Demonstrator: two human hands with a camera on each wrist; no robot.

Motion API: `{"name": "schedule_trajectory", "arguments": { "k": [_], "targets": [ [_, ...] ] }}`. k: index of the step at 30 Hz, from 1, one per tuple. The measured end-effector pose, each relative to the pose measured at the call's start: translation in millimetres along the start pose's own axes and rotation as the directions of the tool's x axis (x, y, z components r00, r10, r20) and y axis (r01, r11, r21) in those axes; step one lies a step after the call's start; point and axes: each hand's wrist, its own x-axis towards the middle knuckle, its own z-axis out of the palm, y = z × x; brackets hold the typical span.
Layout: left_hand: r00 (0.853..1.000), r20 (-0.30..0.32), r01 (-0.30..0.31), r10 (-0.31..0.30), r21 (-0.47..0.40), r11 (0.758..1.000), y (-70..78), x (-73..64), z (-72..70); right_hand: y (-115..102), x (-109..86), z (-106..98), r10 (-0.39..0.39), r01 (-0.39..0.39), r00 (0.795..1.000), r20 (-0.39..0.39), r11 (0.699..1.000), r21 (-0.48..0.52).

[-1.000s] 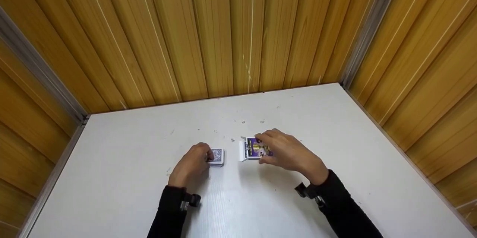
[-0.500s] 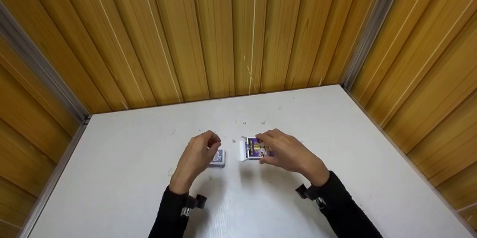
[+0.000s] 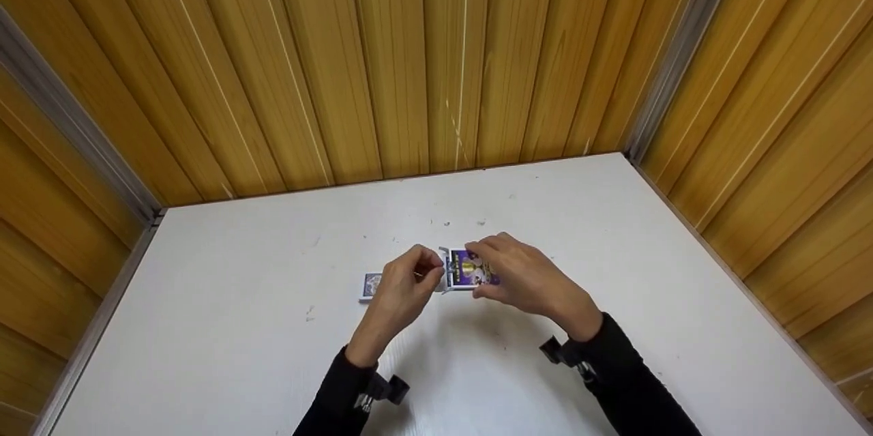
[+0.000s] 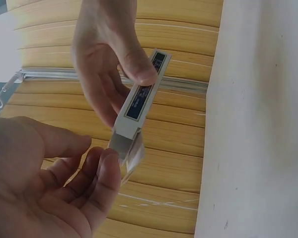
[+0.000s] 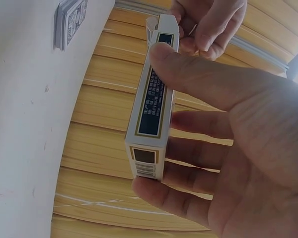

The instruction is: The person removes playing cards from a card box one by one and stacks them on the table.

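Observation:
My right hand [image 3: 528,279] holds a purple-and-white playing card box [image 3: 466,268] above the table, thumb on one narrow side and fingers on the opposite side. The box's open end faces left, with its flaps [image 4: 125,145] out. At that end is my left hand [image 3: 406,289], its fingertips touching or very near a flap; in the left wrist view the thumb stands apart from them. A stack of playing cards [image 3: 370,284] with patterned blue-and-white backs lies on the table, partly hidden by the left hand in the head view; the right wrist view shows the stack [image 5: 71,22] too.
The white table [image 3: 225,327] carries small dark marks and scuffs. Yellow wood-look panels [image 3: 389,67] rise behind it and on both sides, with grey metal strips [image 3: 672,67] in the corners. Each black sleeve has a small wrist camera [image 3: 551,350].
My left hand has left the card stack and moved right to the box's open end. The stack sits slightly further left. My right hand has kept the box almost in place.

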Motion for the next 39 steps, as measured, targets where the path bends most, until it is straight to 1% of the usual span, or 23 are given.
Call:
{"name": "schedule_trajectory", "arguments": {
  "k": [5,9,13,16,19,28,32,35,37,39],
  "targets": [
    [0.997,0.023,0.071,-0.071,-0.011,0.997,-6.7,0.5,4.4,-3.0,-0.2,-1.4,-0.032,0.031,0.999,-0.018,0.999,-0.011],
    [0.99,0.076,0.124,-0.121,-0.037,0.992,-12.7,-0.2,5.7,-5.6,0.5,-1.2,-0.057,0.056,0.998,-0.024,0.998,-0.018],
    [0.981,0.13,0.153,-0.144,-0.066,0.986,-16.9,-0.5,8.0,-7.0,0.2,0.2,-0.056,0.055,0.998,-0.012,0.998,-0.009],
    [0.979,0.15,0.148,-0.137,-0.065,0.987,-18.8,0.2,9.4,-8.0,0.1,0.5,-0.047,0.047,0.999,0.001,0.999,-0.002],
    [0.98,0.156,0.136,-0.125,-0.064,0.989,-19.7,0.9,9.8,-8.2,0.0,0.8,-0.044,0.044,0.999,0.007,0.999,-0.004],
    [0.981,0.174,0.103,-0.08,-0.125,0.987,-19.5,2.3,6.0,-5.1,-0.4,2.4,-0.069,0.069,0.998,-0.009,0.998,-0.013],
    [0.984,0.166,0.102,-0.069,-0.201,0.974,-19.3,3.2,2.2,-3.1,-0.1,1.4,-0.051,0.051,0.999,-0.012,0.999,-0.001],
    [0.984,0.159,0.118,-0.08,-0.245,0.962,-18.7,4.0,-1.9,-0.8,-0.2,1.0,-0.036,0.036,0.999,-0.018,0.999,0.006],
    [0.985,0.153,0.117,-0.085,-0.218,0.969,-18.2,4.0,-5.6,0.6,-0.3,0.7,-0.032,0.032,0.999,-0.021,0.999,0.007],
    [0.987,0.145,0.093,-0.073,-0.133,0.987,-17.5,3.9,-9.9,1.5,-0.6,0.2,-0.028,0.028,0.999,-0.019,1.0,0.004]
  ]
}}
